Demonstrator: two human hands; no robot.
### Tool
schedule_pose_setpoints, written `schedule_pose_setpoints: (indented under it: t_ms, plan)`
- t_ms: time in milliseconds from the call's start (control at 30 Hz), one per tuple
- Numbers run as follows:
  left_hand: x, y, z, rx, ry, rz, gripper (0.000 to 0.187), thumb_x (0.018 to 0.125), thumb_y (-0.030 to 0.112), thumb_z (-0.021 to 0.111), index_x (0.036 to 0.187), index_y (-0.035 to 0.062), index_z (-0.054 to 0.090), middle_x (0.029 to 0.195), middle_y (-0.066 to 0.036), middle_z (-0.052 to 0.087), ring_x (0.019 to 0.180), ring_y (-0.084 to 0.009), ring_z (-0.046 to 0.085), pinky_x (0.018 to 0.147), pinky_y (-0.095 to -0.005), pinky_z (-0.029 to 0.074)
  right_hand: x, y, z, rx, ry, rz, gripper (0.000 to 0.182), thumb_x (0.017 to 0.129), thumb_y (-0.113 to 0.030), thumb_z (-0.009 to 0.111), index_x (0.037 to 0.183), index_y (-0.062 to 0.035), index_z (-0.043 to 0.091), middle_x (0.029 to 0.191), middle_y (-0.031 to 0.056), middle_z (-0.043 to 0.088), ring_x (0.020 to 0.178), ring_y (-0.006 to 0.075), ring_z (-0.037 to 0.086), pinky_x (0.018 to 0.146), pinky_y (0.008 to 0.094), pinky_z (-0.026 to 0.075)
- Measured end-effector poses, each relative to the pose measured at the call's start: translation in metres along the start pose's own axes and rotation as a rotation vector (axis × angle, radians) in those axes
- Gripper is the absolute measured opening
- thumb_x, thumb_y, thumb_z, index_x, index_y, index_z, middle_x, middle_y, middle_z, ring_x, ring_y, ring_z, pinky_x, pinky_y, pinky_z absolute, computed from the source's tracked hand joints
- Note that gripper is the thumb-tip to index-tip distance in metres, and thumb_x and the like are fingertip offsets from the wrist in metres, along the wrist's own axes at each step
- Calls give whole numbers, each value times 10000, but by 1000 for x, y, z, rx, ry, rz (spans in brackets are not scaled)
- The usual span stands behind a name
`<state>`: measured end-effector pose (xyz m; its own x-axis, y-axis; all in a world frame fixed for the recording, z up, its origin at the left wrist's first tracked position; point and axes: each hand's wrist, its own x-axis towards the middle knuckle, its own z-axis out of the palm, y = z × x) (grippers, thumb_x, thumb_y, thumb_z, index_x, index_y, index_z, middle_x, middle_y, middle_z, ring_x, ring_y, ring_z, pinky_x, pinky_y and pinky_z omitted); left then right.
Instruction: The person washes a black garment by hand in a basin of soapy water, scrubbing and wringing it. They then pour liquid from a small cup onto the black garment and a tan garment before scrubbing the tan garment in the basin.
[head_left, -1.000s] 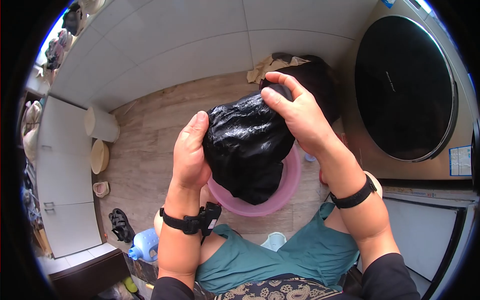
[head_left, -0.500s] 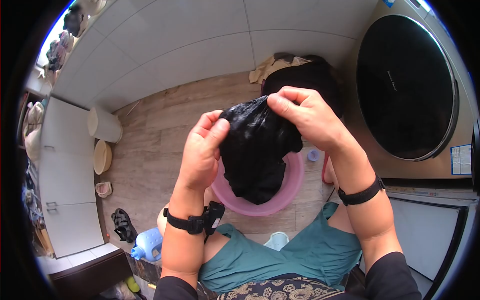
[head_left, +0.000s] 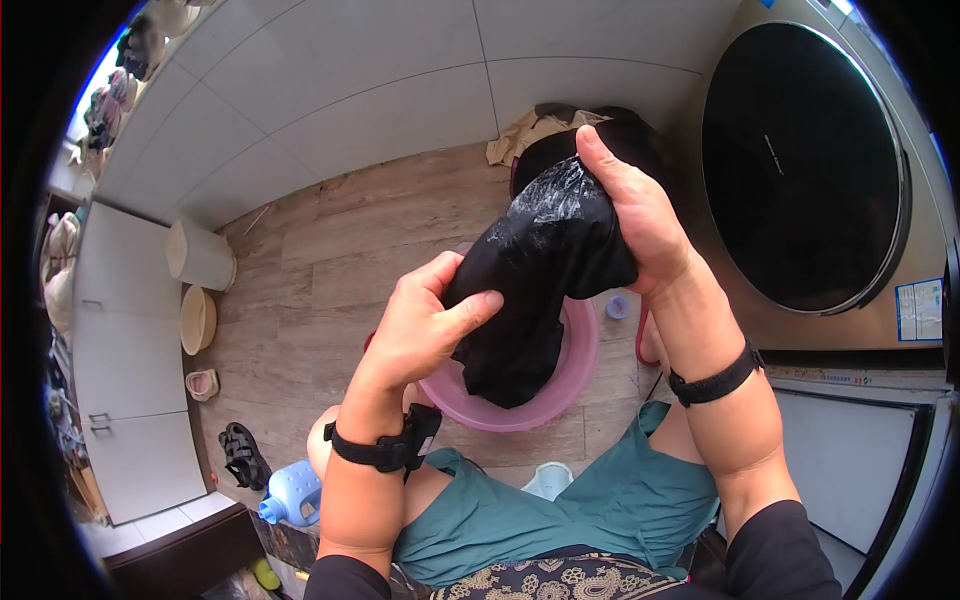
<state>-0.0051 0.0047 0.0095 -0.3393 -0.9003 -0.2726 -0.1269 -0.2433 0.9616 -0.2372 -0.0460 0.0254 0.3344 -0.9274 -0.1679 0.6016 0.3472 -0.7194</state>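
Observation:
A wet black garment [head_left: 530, 290] with whitish suds near its top hangs between my two hands; its exact kind does not show. My left hand [head_left: 425, 320] grips its left edge, thumb on the front of the cloth. On the other side my right hand [head_left: 645, 215] holds the upper right edge, thumb pointing up and fingers hidden behind the fabric. The lower end of the cloth hangs over a pink basin [head_left: 583, 370] on the floor.
A pile of dark and beige clothes [head_left: 515, 145] lies by the wall. The washing machine [head_left: 800, 170] stands at right. A small purple cap [head_left: 618, 307] is beside the basin. At left are a blue jug [head_left: 292, 493], black sandals [head_left: 243, 455], a white bin [head_left: 198, 253] and a cabinet [head_left: 135, 310].
My right hand has risen and moved right, its pinch changing to a wider hold with thumb up. My left hand has moved slightly down along the cloth. More suds show on the fabric.

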Motion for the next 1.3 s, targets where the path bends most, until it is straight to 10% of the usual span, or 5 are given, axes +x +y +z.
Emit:
schedule_pose_setpoints:
  t_ms: [567, 900, 1300]
  plan:
    - [3, 5, -18, -546, 188, 206, 186, 926, 101, 682, 1067, 20, 592, 1028, -97, 700, 922, -153, 677, 865, -296, 552, -4, 5, 3, -574, 16, 30, 376, 853, -285, 782, 1078, -12, 657, 946, 43, 674, 858, 100, 612, 786, 263, 511]
    - [6, 0, -22, -615, 177, 265, 188, 1001, 145, 553, 1127, 13, 599, 1066, -114, 700, 955, -198, 691, 875, -326, 559, -8, 9, 8, -765, -90, 93, 548, 805, -218, 830, 1262, -27, 597, 1201, 85, 598, 1090, 153, 575, 959, 304, 472]
    - [8, -1, -21, -642, 183, 279, 162, 991, 128, 592, 1111, 19, 588, 1036, -102, 704, 927, -168, 691, 863, -306, 566, -9, 14, 10, -933, -225, 113, 593, 796, -212, 839, 1290, -7, 581, 1138, 84, 649, 1049, 149, 591, 943, 302, 480]
